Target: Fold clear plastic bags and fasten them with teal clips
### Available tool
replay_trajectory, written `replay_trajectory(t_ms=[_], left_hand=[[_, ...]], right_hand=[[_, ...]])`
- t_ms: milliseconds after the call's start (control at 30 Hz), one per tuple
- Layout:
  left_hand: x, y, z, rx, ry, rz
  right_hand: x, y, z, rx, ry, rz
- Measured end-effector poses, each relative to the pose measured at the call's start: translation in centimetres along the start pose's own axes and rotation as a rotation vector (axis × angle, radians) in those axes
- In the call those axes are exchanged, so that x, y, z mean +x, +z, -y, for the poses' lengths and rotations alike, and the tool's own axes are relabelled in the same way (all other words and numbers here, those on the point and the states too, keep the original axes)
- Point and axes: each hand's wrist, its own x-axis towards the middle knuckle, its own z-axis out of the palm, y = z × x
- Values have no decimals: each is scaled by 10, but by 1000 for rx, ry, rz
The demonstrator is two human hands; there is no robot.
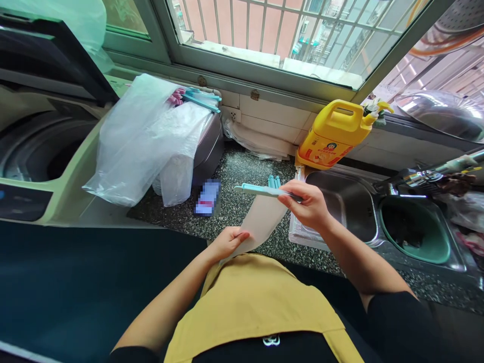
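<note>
Left hand [227, 244] holds pale bag [262, 222] | right hand [309, 202] holds light-blue stick [260, 189] | bench [242, 164]: more blue sticks [274, 181] | yellow jug [328, 138] is near the sink [348, 201]

The slim stick [257, 189] looks smooth plastic, the held sheet [263, 219] matt, filmy plastic — the sink [353, 204] glossy metal.

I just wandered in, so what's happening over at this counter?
A person in a yellow apron is handling two things above the counter. The left hand grips a pale, flat sheet or bag, and the right hand holds a slim light-blue strip near its far end. Whether the strip touches it, I can't tell. More light-blue pieces lie on the counter just beyond, and a yellow jug is by the sink.
</note>
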Motion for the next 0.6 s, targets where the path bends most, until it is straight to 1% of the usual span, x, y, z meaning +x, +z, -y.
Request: replay_trajectory(t_ms=[100, 167, 233, 333, 433, 500, 567, 600], left_hand=[[-15, -1, 33, 6, -154, 11], [-25, -2, 51, 3, -215, 12], [-36, -4, 66, 6, -253, 6], [-49, -4, 82, 24, -311, 4], [-59, -3, 93, 39, -362, 32], [-64, -8, 94, 45, -387, 64], [-64, -24, 86, 58, -424, 144], [-62, -35, 78, 59, -429, 167]], right_hand=[[10, 2, -7, 28, 27, -21], [16, 5, -11, 53, 50, -30], [21, 8, -13, 77, 69, -20], [27, 13, -14, 94, 83, 16], [31, 18, -13, 95, 94, 49], [32, 19, -12, 106, 105, 44], [34, 17, -11, 127, 122, 36], [35, 17, -11, 142, 135, 45]])
